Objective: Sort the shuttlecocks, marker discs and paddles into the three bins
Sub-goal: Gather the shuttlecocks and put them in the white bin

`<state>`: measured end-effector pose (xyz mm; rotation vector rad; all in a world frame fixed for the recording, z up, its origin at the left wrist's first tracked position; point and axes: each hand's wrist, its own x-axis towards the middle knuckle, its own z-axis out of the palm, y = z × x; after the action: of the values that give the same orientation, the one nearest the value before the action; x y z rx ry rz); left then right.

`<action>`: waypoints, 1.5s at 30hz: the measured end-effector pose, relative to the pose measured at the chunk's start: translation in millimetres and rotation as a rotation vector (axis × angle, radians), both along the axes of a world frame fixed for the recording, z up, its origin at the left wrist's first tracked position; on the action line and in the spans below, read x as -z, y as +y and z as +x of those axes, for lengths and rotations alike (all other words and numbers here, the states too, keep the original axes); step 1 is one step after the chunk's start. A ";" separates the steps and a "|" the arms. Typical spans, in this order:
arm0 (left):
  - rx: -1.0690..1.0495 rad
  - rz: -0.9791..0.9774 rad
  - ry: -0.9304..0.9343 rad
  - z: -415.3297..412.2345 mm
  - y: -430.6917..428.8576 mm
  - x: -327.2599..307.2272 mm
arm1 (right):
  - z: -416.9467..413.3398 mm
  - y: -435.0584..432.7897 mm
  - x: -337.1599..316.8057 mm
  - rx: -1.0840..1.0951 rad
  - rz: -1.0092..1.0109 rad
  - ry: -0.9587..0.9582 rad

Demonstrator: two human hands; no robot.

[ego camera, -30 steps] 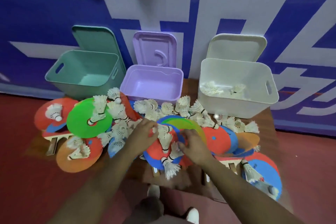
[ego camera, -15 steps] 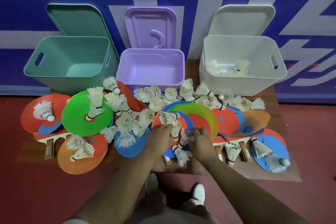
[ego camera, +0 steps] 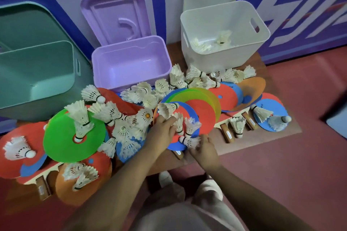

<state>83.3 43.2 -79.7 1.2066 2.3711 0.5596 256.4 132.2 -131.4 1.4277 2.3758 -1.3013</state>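
- The left hand has its grip closed on the feathers of one shuttlecock, whose cork end points away towards the bins.
- The right hand has its grip pinched on the skirt of a second shuttlecock, which lies on its side with the cork end to the left.
- Two more shuttlecocks lie between the hands, touching both held ones.
- All four rest on a fanned stack of marker discs in red, blue and yellow-green, at the front middle of the table.
- Wooden paddle handles stick out from under the discs just to the right.
- To the left, a green disc carries an upright shuttlecock, with a loose heap of shuttlecocks beside it.
- At the back stand three bins: the teal bin on the left, the purple bin in the middle, and the white bin on the right, which holds a few shuttlecocks.
- A lid leans behind each bin.
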 end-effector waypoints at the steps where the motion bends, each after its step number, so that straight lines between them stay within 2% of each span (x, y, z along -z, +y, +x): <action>1: -0.007 0.011 -0.033 -0.7 -0.6 0.1 | 1.3 2.0 -5.2 0.024 0.013 0.022; 6: -0.023 0.021 -0.132 0.0 -6.1 -4.7 | 12.7 20.1 -42.4 0.021 0.095 0.112; 11: -0.028 0.110 -0.147 2.1 -17.1 -1.7 | -0.7 43.2 -75.5 -0.031 0.133 0.229; 15: -0.081 0.095 -0.184 0.0 -23.3 1.2 | -30.1 53.8 -79.4 -0.161 -0.091 0.159; 17: -0.117 0.087 -0.202 -4.1 -26.8 1.5 | -37.3 57.8 -72.4 -0.153 -0.209 0.113; 20: -0.138 0.077 -0.259 -7.5 -33.0 -0.7 | -36.9 61.6 -60.9 -0.158 -0.248 0.100; 25: -0.169 0.108 -0.336 -6.5 -33.4 -1.2 | -29.4 58.9 -55.8 -0.138 -0.284 0.169; 29: -0.225 0.153 -0.428 -6.9 -30.4 1.0 | -24.4 60.9 -58.8 -0.019 -0.350 0.221; 33: -0.338 0.137 -0.545 -9.8 -30.2 5.2 | -26.3 73.2 -85.3 0.155 -0.389 0.408; 37: -0.319 0.202 -0.690 -9.0 -28.7 -3.6 | -42.7 67.0 -115.4 0.211 -0.517 0.598; 42: -0.230 0.264 -0.873 -9.6 -25.9 -18.2 | -65.4 39.6 -124.3 0.095 -0.524 0.522; 45: -0.196 0.232 -0.922 -13.5 -27.0 -19.7 | -74.9 25.9 -127.7 0.090 -0.661 0.530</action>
<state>69.8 16.2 -60.1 0.5761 1.6467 1.1752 181.5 158.1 -3.7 1.0781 1.7964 -2.4269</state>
